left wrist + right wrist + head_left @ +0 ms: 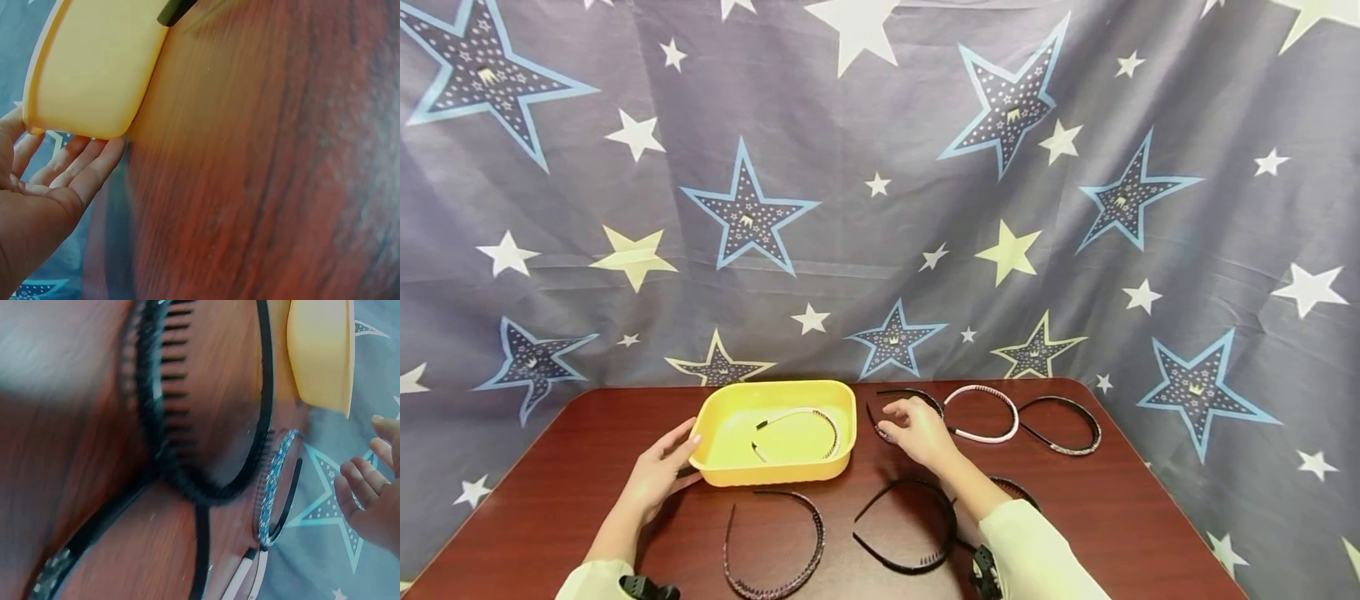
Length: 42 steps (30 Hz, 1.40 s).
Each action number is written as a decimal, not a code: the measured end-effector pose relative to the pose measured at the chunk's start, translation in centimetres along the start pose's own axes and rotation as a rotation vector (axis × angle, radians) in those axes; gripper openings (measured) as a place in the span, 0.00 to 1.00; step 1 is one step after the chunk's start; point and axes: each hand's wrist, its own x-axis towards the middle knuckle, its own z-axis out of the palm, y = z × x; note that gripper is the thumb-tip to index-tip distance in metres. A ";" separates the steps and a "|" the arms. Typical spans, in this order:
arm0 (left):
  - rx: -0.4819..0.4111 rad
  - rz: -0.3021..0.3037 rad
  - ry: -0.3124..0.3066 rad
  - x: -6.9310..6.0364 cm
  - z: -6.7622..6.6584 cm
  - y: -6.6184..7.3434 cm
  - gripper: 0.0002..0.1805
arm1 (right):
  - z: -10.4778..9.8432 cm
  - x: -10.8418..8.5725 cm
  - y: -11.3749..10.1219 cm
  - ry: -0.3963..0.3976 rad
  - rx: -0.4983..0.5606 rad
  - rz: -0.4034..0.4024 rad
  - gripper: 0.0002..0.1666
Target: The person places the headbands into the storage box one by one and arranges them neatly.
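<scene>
My left hand (655, 471) touches the left end of a yellow plastic basin (767, 475), its fingers (97, 169) extended against the outer wall. Inside the basin lies a white headband (837, 433) with dark tips. Loosely bent, my right hand (921, 433) hovers at the basin's right, over a dark headband that it partly covers; nothing shows in its grasp. In the right wrist view that headband (273, 487) has a blue glittery band, and the right hand (375, 487) appears apart from it.
A pink headband (1017, 417) and a black glittery headband (1097, 437) lie at the back right. Nearer are a brownish braided headband (816, 550) and a black toothed headband (951, 529). Another dark headband (1018, 487) is partly behind the right forearm. A star-patterned curtain (865, 208) hangs behind the table.
</scene>
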 end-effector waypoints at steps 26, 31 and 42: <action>0.003 0.021 -0.016 -0.1 0.1 0.2 0.39 | -4.8 -4.7 5.7 0.040 -0.082 0.106 0.13; 0.000 0.019 -0.015 0.0 0.2 0.1 0.40 | -5.8 -5.6 7.0 0.043 -0.068 0.147 0.15; 0.003 0.009 -0.005 0.0 0.2 0.1 0.39 | -7.4 -7.3 9.5 0.032 -0.130 0.177 0.14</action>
